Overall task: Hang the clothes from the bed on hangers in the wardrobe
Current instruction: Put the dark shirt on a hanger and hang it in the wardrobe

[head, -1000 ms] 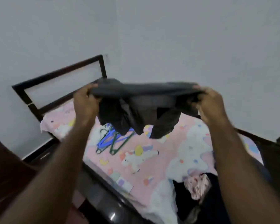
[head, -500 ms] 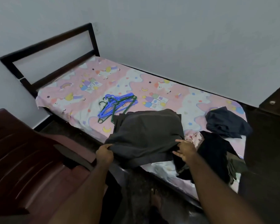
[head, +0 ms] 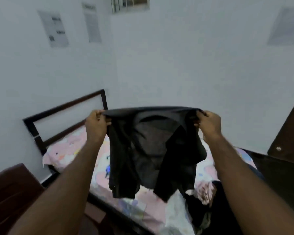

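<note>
Dark limp cloth garment [head: 153,150], left hand [head: 96,124], right hand [head: 209,123] gripping corners

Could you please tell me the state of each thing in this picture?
Dark garment: held up over the bed, hanging spread between both hands.
Left hand: grips the garment's top edge.
Right hand: grips the opposite end.
Clothes pile: heaped on the bed.

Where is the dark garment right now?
In the head view's centre, the dark garment hangs above the bed, its top edge held between the left hand and right hand.
</note>
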`<control>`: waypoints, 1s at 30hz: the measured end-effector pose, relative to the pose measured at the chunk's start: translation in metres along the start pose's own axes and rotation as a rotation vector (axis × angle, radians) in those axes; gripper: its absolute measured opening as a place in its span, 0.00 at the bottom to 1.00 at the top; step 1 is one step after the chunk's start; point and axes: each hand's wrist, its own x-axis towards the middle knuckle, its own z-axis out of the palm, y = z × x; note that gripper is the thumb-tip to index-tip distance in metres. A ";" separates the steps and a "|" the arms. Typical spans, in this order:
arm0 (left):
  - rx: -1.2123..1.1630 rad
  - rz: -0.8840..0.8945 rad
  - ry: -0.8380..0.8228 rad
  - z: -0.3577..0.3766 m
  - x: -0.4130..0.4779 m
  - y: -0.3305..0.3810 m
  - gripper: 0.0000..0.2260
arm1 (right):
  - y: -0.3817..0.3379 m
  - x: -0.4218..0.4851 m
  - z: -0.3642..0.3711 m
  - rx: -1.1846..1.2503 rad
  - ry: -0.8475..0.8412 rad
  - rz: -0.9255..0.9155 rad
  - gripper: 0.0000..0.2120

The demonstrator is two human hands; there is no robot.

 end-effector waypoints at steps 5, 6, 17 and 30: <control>0.143 0.120 0.021 -0.002 0.037 0.085 0.07 | -0.080 0.027 -0.009 -0.181 0.029 -0.144 0.14; 0.177 0.138 0.011 -0.002 0.038 0.092 0.07 | -0.085 0.031 -0.014 -0.168 0.038 -0.146 0.12; 0.311 0.086 -0.112 -0.005 0.020 0.069 0.07 | -0.076 0.007 -0.046 -0.337 -0.041 -0.118 0.07; 0.607 -0.196 -0.359 0.062 0.088 -0.046 0.05 | 0.023 0.122 -0.023 -0.471 -0.313 0.208 0.03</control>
